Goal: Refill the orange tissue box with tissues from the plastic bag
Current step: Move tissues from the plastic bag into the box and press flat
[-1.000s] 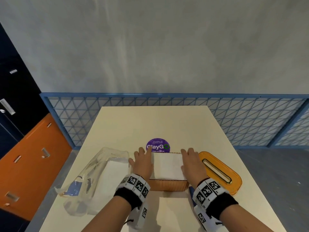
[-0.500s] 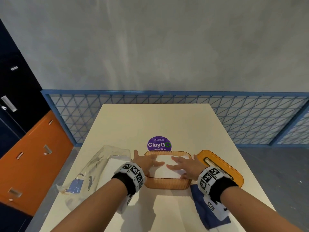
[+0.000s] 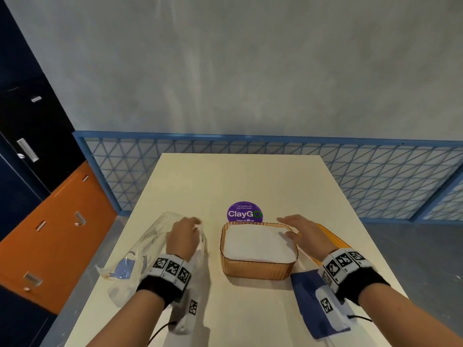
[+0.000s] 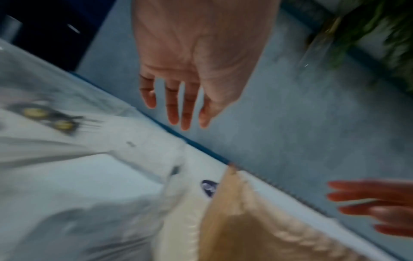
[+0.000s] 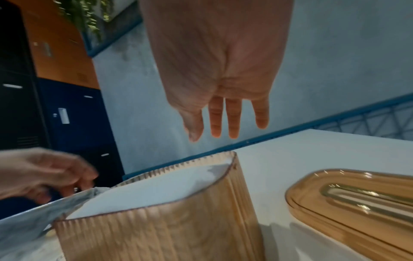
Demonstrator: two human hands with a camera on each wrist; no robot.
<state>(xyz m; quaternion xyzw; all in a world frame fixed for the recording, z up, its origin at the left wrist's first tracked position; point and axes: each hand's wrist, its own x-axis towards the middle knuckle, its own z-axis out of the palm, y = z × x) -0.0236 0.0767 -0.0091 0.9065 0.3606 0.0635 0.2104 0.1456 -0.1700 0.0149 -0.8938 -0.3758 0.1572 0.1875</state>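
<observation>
The ribbed orange tissue box stands open at the table's middle, filled to the rim with white tissues. Its orange lid lies to the right, mostly hidden behind my right hand in the head view. My right hand hovers over the box's right rim, fingers straight and holding nothing. Left of the box lies the clear plastic bag, with white tissues inside. My left hand is above the bag's mouth, its fingers hanging loose and empty.
A blue and white packet lies under my right wrist at the table's front. A purple round sticker is behind the box. Blue mesh railing borders the table's far side; orange and dark lockers stand left.
Both hands have lifted off the tissues in the box. The left hand has moved left over the plastic bag, and the right hand has drawn back to the box's right rim.
</observation>
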